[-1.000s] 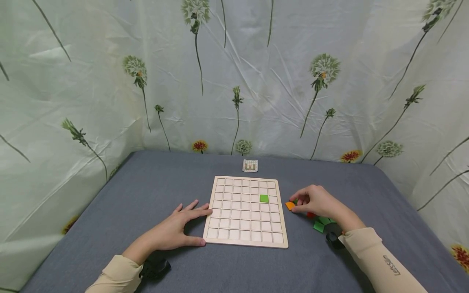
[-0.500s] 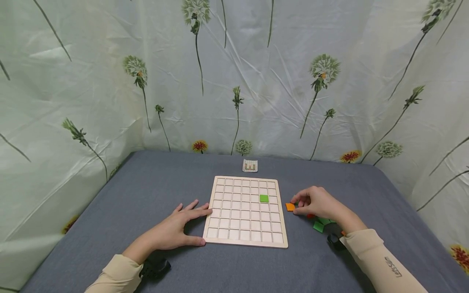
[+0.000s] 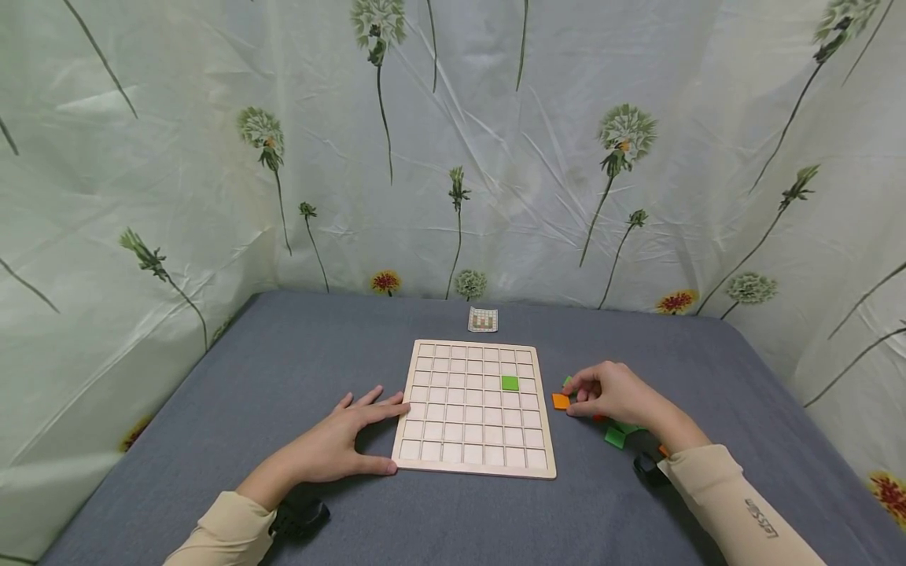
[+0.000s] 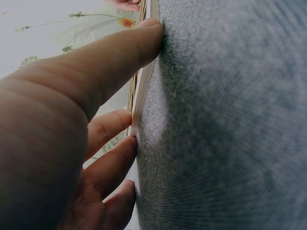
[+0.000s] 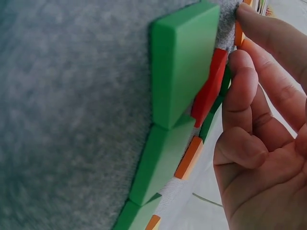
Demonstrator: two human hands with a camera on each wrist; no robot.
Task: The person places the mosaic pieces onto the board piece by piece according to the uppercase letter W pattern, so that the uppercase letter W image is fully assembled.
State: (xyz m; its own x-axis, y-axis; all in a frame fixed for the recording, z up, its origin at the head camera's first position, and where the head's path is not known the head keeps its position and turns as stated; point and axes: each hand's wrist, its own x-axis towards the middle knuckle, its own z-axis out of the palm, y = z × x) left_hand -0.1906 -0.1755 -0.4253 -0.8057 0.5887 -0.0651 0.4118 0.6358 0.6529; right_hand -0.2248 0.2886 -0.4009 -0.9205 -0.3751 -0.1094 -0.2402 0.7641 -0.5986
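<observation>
A pale wooden grid board [image 3: 474, 472] lies on the grey cloth, with one green square tile [image 3: 510, 384] in a cell toward its upper right. My left hand [image 3: 333, 448] rests at the board's left side, fingers spread and fairly straight. In the left wrist view, the thumb [image 4: 139, 43] and fingertips touch the board's edge. Right of the board, my right hand [image 3: 612, 393] pinches an orange square tile [image 3: 561, 402] between thumb and index finger, close over the cloth. The right wrist view shows this orange tile [image 5: 239, 29] partly behind the fingers.
Green tiles [image 3: 615, 437] lie near the right wrist. Beside the right hand are a red tile [image 5: 209, 88] and another orange tile [image 5: 189, 158]. A small printed pattern card [image 3: 483, 320] lies beyond the board. A flowered curtain [image 3: 425, 236] hangs behind the table.
The orange tile has turned to lie squarer to the board. My right hand has shifted slightly toward me, showing more of a green tile behind its fingers. My left hand stays put.
</observation>
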